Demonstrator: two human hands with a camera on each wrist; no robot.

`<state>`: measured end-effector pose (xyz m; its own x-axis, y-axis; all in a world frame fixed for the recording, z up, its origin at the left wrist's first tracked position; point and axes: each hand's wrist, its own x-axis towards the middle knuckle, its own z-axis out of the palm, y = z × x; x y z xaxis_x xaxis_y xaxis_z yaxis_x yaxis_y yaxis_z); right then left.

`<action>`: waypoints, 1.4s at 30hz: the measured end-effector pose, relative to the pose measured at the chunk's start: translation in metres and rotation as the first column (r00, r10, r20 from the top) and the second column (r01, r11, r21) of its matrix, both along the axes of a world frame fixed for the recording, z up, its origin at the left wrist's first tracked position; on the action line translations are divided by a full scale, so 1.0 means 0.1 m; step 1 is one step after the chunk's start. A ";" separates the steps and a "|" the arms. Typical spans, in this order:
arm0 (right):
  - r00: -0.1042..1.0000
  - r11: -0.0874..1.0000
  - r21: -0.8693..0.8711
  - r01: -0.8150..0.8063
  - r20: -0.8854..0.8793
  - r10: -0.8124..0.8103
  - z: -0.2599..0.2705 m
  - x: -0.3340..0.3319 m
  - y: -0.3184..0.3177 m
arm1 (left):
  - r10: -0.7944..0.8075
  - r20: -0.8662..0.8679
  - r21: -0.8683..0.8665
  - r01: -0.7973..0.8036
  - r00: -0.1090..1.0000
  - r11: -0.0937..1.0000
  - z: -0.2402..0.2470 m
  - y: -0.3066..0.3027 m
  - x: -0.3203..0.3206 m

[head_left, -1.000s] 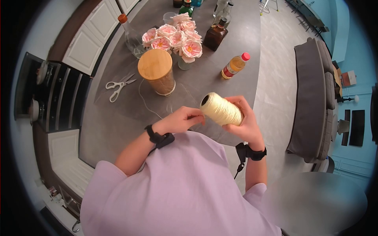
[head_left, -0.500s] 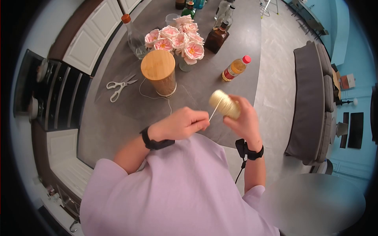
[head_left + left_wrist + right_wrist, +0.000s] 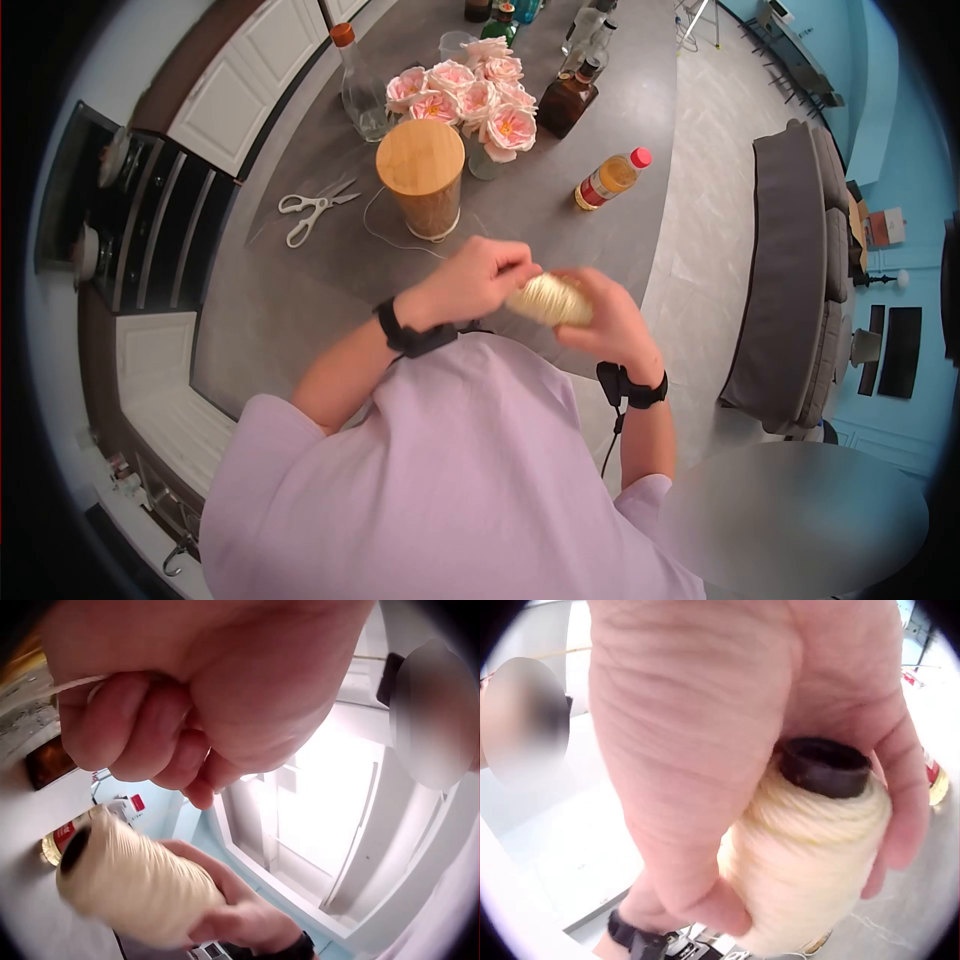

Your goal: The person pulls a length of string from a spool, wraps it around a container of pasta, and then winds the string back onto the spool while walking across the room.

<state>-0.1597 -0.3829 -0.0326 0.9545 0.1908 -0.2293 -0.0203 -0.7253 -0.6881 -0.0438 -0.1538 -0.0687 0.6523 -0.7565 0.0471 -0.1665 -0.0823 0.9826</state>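
Note:
My right hand (image 3: 615,325) grips a spool of cream yarn (image 3: 550,300) above the near side of the table, thumb and fingers around its sides. The right wrist view shows the spool's dark hollow core (image 3: 825,769) close to the palm. My left hand (image 3: 465,285) is curled beside the spool's other end, overlapping it in the head view. A thin strand of yarn (image 3: 71,688) runs into those curled fingers in the left wrist view. On the table a thin string (image 3: 400,243) reaches from a wooden-lidded jar (image 3: 430,205) toward the left hand.
White-handled scissors (image 3: 310,212) lie left of the jar. Pink roses (image 3: 475,100) in a glass stand behind it, near a clear bottle (image 3: 362,95) with an orange cap. To the right are a dark brown bottle (image 3: 568,102) and a red-capped bottle (image 3: 612,180).
The strand visible between spool and left hand half a second ago no longer shows in the head view. The left hand has moved up to the spool, which has turned and shifted left.

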 end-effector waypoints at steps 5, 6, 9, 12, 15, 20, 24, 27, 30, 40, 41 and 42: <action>0.859 0.821 0.381 0.426 0.112 -0.499 -0.15 0.07 -0.08 | -0.125 -0.007 0.060 0.126 0.992 0.990 -0.05 0.08 -0.20; 0.829 0.736 0.502 0.453 0.066 -0.555 -0.15 0.05 -0.09 | -0.145 -0.063 0.059 0.149 0.987 0.987 -0.23 0.08 -0.19; 0.973 0.812 0.545 0.210 -0.038 -0.226 -0.06 -0.07 -0.17 | -0.171 -0.178 0.080 0.187 0.969 0.979 -0.66 0.14 -0.05; 0.989 0.883 0.460 -0.091 -0.058 0.133 0.00 -0.08 -0.05 | -0.207 -0.214 0.145 0.241 0.955 0.960 -0.60 0.17 0.15; 0.988 0.978 0.182 -0.102 -0.098 0.122 -0.01 -0.04 0.08 | -0.275 -0.004 0.282 0.265 0.961 0.922 -0.29 0.12 0.15; 0.981 0.981 0.057 0.187 0.043 -0.190 -0.35 0.00 0.05 | 0.017 0.278 0.087 -0.043 0.961 0.995 0.06 0.03 -0.15; 0.819 0.624 0.566 0.539 -0.179 -0.545 -0.30 0.00 -0.04 | -0.081 0.221 0.182 0.040 0.972 0.982 -0.06 0.12 -0.25; 0.881 0.599 0.674 0.434 -0.177 -0.439 -0.38 -0.08 -0.09 | -0.002 -0.094 -0.005 0.002 0.996 1.000 -0.47 0.13 -0.25; 0.967 0.625 0.738 0.255 -0.180 -0.183 -0.30 -0.15 -0.06 | -0.014 0.001 0.112 0.014 1.000 0.994 -0.60 0.21 -0.05; 0.997 0.997 0.051 0.051 0.057 -0.054 -0.04 0.00 0.18 | 0.021 0.398 0.200 -0.109 0.917 0.974 0.00 0.06 -0.12; 0.983 0.976 0.153 0.152 0.075 -0.165 -0.18 0.02 0.10 | 0.048 0.405 0.170 -0.127 0.913 0.977 0.04 0.06 -0.19; 0.982 0.976 0.149 0.159 0.076 -0.172 -0.26 0.04 0.06 | 0.077 0.411 0.138 -0.146 0.908 0.980 0.06 0.06 -0.25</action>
